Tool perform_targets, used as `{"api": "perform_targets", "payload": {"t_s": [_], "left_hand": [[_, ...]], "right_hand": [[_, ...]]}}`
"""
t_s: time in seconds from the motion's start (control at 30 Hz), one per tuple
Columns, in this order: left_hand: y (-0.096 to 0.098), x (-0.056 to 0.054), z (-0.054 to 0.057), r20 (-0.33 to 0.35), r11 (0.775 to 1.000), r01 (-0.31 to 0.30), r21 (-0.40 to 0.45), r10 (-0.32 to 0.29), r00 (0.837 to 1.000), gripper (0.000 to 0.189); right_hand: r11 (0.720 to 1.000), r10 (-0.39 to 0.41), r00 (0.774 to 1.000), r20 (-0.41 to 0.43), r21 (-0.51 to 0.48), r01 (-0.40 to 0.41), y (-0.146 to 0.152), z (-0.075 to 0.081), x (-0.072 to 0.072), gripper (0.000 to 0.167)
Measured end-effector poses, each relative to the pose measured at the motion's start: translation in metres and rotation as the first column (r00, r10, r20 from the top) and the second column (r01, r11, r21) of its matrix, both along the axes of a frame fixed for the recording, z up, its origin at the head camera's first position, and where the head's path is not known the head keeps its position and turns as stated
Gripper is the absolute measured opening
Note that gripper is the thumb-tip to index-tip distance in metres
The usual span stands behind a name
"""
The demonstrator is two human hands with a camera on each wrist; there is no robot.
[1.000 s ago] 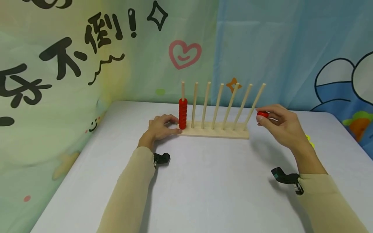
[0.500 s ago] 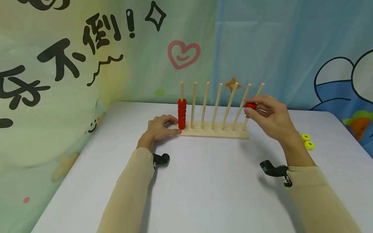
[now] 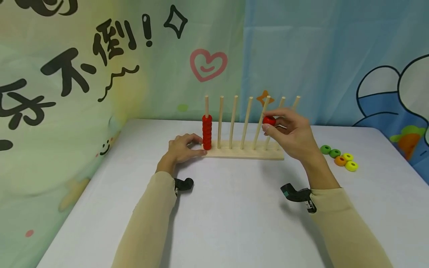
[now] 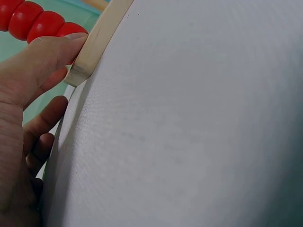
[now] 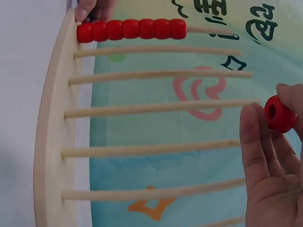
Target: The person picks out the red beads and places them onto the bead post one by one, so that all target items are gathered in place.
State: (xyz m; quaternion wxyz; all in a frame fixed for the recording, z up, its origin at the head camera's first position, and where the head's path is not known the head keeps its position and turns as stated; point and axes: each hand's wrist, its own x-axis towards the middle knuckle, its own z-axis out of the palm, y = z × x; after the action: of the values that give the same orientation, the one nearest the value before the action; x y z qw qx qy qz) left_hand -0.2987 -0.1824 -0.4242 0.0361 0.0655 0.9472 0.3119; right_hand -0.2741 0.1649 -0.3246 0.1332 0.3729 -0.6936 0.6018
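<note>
A wooden peg stand point(image 3: 244, 152) has a row of upright dowels on a flat base. Red beads point(image 3: 207, 133) are stacked on its leftmost dowel, whose top end stays bare. My left hand point(image 3: 182, 149) grips the left end of the base, thumb in front and index finger behind, as the left wrist view also shows. Between thumb and fingers, my right hand point(image 3: 291, 134) pinches a single red bead point(image 3: 269, 120). It is held up in front of the dowels toward the right; the bead's hole point(image 5: 272, 111) shows in the right wrist view.
Loose green beads point(image 3: 330, 151), an orange bead point(image 3: 340, 160) and yellow beads point(image 3: 351, 166) lie right of the stand on the white table point(image 3: 234, 208). Behind the table hangs a printed cloth point(image 3: 301, 48).
My right hand has carried the red bead leftward, from beyond the stand's right end to in front of its right-hand dowels. The loose beads have come into sight. My left hand keeps its grip.
</note>
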Motion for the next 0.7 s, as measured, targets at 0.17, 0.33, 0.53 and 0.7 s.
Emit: {"api": "perform_targets", "payload": {"t_s": [0.17, 0.33, 0.53, 0.7], "left_hand": [[-0.001, 0.000, -0.002, -0.004, 1.000, 0.003, 0.005, -0.003, 1.000, 0.042], [-0.003, -0.002, -0.003, -0.005, 1.000, 0.010, -0.008, -0.010, 1.000, 0.043], [-0.004, -0.001, -0.004, -0.003, 1.000, 0.000, 0.008, 0.000, 1.000, 0.043], [-0.001, -0.003, -0.003, -0.002, 1.000, -0.001, 0.026, 0.001, 1.000, 0.043]], "right_hand": [[0.999, -0.019, 0.999, -0.027, 0.027, 0.019, -0.013, 0.014, 0.010, 0.032], [1.000, 0.016, 0.999, -0.050, -0.016, -0.017, -0.024, 0.031, 0.017, 0.030], [0.996, 0.070, 0.997, -0.040, -0.046, -0.072, -0.036, 0.041, 0.019, 0.032], [0.998, 0.059, 0.998, -0.014, -0.027, -0.060, -0.045, 0.045, 0.019, 0.033]]}}
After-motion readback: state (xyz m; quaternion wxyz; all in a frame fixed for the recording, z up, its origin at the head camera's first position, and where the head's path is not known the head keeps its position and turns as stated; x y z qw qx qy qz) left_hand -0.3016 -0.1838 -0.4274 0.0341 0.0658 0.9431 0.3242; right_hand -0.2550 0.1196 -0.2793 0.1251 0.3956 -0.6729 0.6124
